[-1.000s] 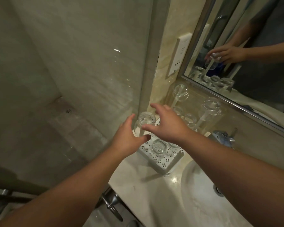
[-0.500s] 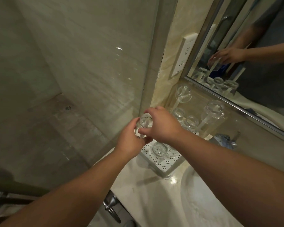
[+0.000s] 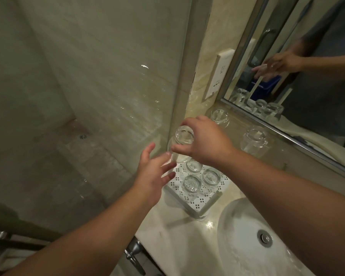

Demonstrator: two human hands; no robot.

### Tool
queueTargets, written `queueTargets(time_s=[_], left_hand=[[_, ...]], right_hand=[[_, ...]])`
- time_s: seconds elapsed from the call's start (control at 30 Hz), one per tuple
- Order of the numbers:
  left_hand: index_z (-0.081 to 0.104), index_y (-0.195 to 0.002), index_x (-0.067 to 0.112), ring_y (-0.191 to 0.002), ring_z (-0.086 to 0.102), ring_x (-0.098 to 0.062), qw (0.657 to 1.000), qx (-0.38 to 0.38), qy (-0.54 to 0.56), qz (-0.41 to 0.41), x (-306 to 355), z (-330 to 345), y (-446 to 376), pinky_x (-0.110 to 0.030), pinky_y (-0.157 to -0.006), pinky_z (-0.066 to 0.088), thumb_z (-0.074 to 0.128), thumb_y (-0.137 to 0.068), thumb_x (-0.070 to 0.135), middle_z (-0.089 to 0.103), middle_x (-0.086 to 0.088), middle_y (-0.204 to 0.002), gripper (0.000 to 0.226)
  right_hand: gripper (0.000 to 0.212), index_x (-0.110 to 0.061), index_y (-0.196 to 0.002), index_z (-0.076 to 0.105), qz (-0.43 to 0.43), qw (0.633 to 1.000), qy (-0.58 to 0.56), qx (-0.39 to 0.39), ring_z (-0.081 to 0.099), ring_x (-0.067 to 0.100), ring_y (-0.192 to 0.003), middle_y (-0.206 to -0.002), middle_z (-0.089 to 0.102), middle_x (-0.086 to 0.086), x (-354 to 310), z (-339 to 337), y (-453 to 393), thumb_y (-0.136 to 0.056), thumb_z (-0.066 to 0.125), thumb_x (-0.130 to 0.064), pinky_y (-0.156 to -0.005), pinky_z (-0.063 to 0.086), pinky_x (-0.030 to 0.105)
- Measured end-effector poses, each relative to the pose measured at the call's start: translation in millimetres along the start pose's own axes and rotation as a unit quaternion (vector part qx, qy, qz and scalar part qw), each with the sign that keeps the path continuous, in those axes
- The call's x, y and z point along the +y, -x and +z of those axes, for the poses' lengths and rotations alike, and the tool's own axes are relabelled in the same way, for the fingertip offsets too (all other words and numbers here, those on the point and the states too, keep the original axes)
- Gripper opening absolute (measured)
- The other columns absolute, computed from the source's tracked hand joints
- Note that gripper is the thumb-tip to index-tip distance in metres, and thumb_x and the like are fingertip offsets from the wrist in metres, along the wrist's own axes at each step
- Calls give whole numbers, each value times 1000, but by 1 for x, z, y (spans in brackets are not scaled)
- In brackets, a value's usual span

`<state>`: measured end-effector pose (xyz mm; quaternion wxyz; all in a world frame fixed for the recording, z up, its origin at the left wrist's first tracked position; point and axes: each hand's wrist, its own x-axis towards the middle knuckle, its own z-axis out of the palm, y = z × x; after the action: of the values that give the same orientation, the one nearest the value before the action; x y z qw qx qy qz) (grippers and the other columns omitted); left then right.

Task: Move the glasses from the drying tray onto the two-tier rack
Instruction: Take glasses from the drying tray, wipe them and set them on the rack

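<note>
My right hand (image 3: 205, 142) grips a clear glass (image 3: 182, 143), held upside down above the far left corner of the white perforated drying tray (image 3: 199, 205). My left hand (image 3: 154, 170) is just below and left of it, fingers spread and empty. Three glasses stand inverted on the tray: one (image 3: 194, 166) at the back, one (image 3: 210, 179) on the right, one (image 3: 190, 186) in front. Two more glasses (image 3: 220, 117) (image 3: 256, 141) sit inverted on white posts of the rack, higher up near the mirror.
The tray rests on a beige marble counter (image 3: 177, 232) beside a white sink basin (image 3: 245, 242). A glass shower wall (image 3: 108, 96) bounds the left. A mirror (image 3: 307, 76) and a wall socket (image 3: 220, 74) stand behind the rack.
My right hand took the glass from my left hand and lifted it above the tray. My left hand let go and dropped back, open.
</note>
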<state>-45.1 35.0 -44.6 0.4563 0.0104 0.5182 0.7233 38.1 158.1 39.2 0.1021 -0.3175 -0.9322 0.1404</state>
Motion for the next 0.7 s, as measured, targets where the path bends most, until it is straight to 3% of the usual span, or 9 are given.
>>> queueTargets(time_s=[0.07,0.13,0.37,0.53,0.7], left_hand=[[53,-128,27,-82,71,-23,998,16,56,-28,7,5,8,-37,-66,54,66,-91,29,62,-5,-111,39],[60,-114,21,-80,69,-24,994,32,77,-72,10,10,15,-34,-62,54,64,-91,43,60,-7,-107,33],[57,-110,12,-77,71,-35,949,-53,175,-258,20,20,37,-37,-62,55,62,-75,77,63,-12,-95,74],[59,-118,7,-74,72,-32,932,-120,220,-263,28,24,42,-37,-62,58,52,-74,85,70,-16,-96,90],[80,-89,5,-79,74,-27,932,-178,222,-226,32,24,43,-35,-72,60,48,-81,79,75,-12,-89,80]], right_hand=[[68,-32,-121,58,-4,1000,-5,12,57,17,-102,-114,55,-5,-3,-9,2,-66,74,-67,-86,51,38],[67,-32,-121,59,-12,1000,-9,24,57,16,-100,-113,54,-5,-9,-17,4,-65,74,-67,-85,50,36],[64,-36,-119,56,-54,997,-7,64,56,13,-96,-109,51,-11,-31,-37,24,-66,70,-68,-81,50,36],[64,-37,-121,54,-74,994,27,71,58,12,-87,-107,49,-11,-46,-41,41,-67,67,-69,-73,50,33],[65,-37,-124,52,-89,993,41,63,58,17,-87,-110,49,-9,-52,-45,54,-69,70,-65,-73,52,37]])
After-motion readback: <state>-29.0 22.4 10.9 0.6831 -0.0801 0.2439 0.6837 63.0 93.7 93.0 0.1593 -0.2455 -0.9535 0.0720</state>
